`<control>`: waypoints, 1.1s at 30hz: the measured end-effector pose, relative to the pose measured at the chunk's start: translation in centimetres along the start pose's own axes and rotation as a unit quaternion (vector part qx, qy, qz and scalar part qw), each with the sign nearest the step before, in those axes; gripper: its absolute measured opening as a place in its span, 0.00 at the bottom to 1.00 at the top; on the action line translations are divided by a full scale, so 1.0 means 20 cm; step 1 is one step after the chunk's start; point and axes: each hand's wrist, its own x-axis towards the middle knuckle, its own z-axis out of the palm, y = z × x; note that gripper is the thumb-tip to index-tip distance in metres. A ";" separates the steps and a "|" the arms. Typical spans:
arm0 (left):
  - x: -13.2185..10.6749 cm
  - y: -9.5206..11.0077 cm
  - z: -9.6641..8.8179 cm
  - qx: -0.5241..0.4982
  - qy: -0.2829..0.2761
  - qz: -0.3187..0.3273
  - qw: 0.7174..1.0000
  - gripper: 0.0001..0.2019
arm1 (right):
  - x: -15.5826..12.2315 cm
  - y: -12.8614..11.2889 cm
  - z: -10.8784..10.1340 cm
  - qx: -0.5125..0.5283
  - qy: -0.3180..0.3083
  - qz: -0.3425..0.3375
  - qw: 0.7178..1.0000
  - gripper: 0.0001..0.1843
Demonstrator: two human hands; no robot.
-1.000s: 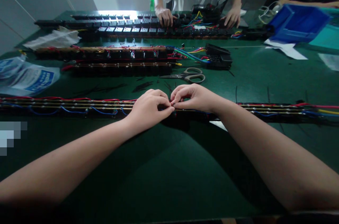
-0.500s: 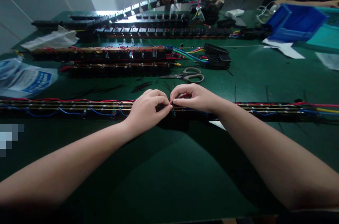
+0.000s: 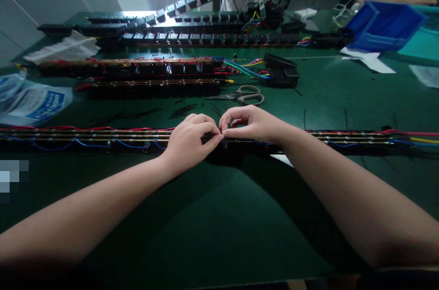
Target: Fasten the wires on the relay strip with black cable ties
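A long black strip of wired parts, with red, blue and brass lines along it, lies across the green table in front of me. My left hand and my right hand meet over its middle, fingertips pinched together at one spot on the wiring. What the fingers pinch is too small to make out. Both forearms rest low over the table.
Scissors lie just beyond my hands. Two more wired strips and a black connector block lie farther back. A person across the table holds one end of another strip lifted. A blue bin stands at the far right, plastic bags at the left.
My hands have stayed pinched at the same spot. The person opposite has picked up one end of a strip off the table and raised it higher.
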 end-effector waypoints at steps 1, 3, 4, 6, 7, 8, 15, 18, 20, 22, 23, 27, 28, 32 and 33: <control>0.00 0.00 0.00 -0.001 0.003 -0.002 1.000 0.07 | 0.00 0.00 0.00 0.003 0.001 -0.005 1.000 0.12; 0.00 0.00 0.00 -0.003 0.005 -0.004 1.000 0.08 | 0.00 0.00 0.00 0.006 0.004 -0.014 1.000 0.12; 0.00 0.00 0.00 -0.004 0.005 -0.005 1.000 0.08 | 0.00 0.01 -0.01 0.005 0.005 -0.019 1.000 0.12; 0.00 0.00 0.00 -0.008 0.000 -0.004 1.000 0.08 | 0.00 0.01 -0.01 0.000 0.004 -0.026 1.000 0.12; 0.00 0.00 -0.01 -0.011 -0.003 -0.003 1.000 0.08 | 0.00 0.01 -0.01 -0.004 0.003 -0.028 1.000 0.11; 0.00 0.00 -0.01 -0.014 -0.006 -0.003 1.000 0.08 | 0.00 0.01 -0.01 -0.007 0.001 -0.029 1.000 0.11; 0.02 -0.01 -0.03 -0.039 -0.040 -0.003 0.998 0.04 | 0.00 0.00 -0.01 0.005 -0.017 -0.025 1.000 0.11; 0.03 -0.01 -0.03 -0.040 -0.049 -0.002 0.998 0.02 | -0.01 0.00 -0.01 0.030 -0.016 -0.020 0.999 0.12; 0.03 -0.02 -0.03 -0.035 -0.053 -0.003 0.998 0.02 | -0.01 0.00 0.00 0.047 -0.015 -0.019 0.999 0.13; 0.03 -0.02 -0.03 -0.027 -0.056 -0.002 0.998 0.02 | -0.01 0.00 0.00 0.065 -0.017 -0.020 0.998 0.13; 0.03 -0.01 -0.03 -0.022 -0.058 -0.001 0.998 0.02 | -0.02 0.00 0.00 0.074 -0.018 -0.020 0.997 0.13; 0.02 -0.01 -0.02 0.008 -0.057 0.007 0.998 0.01 | -0.02 0.00 0.00 0.115 -0.020 -0.023 0.993 0.13; 0.02 -0.01 -0.02 0.018 -0.054 0.011 0.998 0.02 | -0.02 0.00 0.00 0.125 -0.017 -0.025 0.992 0.13; 0.00 -0.01 0.01 0.052 -0.040 0.036 0.997 0.04 | -0.02 0.00 0.00 0.149 0.004 -0.035 0.988 0.13; 0.00 -0.01 0.01 0.058 -0.038 0.043 0.997 0.04 | -0.02 -0.01 0.01 0.150 0.007 -0.037 0.988 0.13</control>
